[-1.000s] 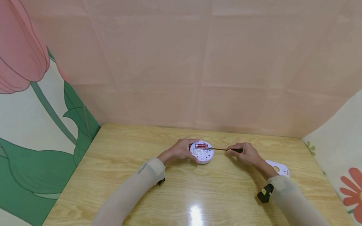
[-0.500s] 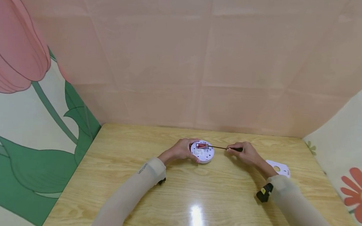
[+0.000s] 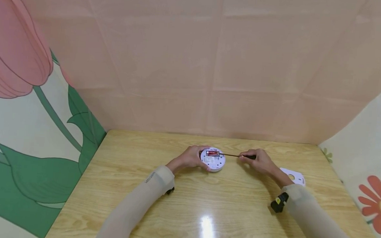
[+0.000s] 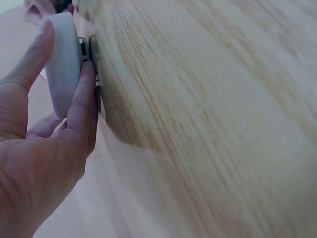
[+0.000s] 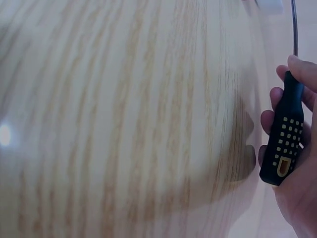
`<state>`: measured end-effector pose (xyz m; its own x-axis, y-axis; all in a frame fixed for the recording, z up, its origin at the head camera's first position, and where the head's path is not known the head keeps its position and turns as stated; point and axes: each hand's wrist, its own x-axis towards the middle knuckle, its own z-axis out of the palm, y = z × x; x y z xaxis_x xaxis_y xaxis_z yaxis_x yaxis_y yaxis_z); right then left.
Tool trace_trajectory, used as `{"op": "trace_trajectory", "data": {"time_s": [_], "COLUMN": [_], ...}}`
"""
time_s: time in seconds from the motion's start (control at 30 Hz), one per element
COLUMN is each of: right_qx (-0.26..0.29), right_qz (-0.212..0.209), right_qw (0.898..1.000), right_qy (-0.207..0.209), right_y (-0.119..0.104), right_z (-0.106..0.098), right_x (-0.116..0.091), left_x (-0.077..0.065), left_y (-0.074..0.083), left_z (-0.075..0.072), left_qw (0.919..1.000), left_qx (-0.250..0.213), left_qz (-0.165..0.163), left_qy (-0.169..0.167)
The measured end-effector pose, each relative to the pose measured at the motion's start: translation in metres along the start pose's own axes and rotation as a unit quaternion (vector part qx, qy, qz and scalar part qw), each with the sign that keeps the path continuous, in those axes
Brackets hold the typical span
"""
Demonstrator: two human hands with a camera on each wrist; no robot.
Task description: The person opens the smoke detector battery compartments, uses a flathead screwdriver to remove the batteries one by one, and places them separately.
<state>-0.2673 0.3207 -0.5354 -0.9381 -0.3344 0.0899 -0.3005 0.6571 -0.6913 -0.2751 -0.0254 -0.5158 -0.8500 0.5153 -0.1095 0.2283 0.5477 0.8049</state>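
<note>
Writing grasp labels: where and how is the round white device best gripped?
Round white device: likely best by its rim, from the left, as the left hand holds it. Its thick side wall offers purchase; the red battery is on its face, and the screwdriver points in from the right.

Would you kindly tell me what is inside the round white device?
A red battery shows in the round white device, the screwdriver pointing toward its end; whatever lies beneath the battery or deeper inside is covered.

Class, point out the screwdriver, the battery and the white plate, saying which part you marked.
Screwdriver (image 5: pixel 288 130), right wrist view: on its black handle.
Battery (image 3: pixel 212 153), head view: middle of its red casing.
White plate (image 3: pixel 297 175), head view: flat face, beside the hole.
</note>
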Motion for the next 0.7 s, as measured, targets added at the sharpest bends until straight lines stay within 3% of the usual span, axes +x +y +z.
{"op": "trace_trajectory", "data": {"time_s": [0.7], "right_qx": [-0.023], "right_qz": [0.001], "right_qw": [1.000], "right_qy": [0.000], "right_y": [-0.0016], "right_z": [-0.0063], "right_x": [-0.0029], "left_x": [-0.0029], "left_y": [0.0032], "left_z": [-0.0014], "left_qw": [0.9999], "left_qx": [-0.014], "left_qz": [0.006], "left_qy": [-0.006]}}
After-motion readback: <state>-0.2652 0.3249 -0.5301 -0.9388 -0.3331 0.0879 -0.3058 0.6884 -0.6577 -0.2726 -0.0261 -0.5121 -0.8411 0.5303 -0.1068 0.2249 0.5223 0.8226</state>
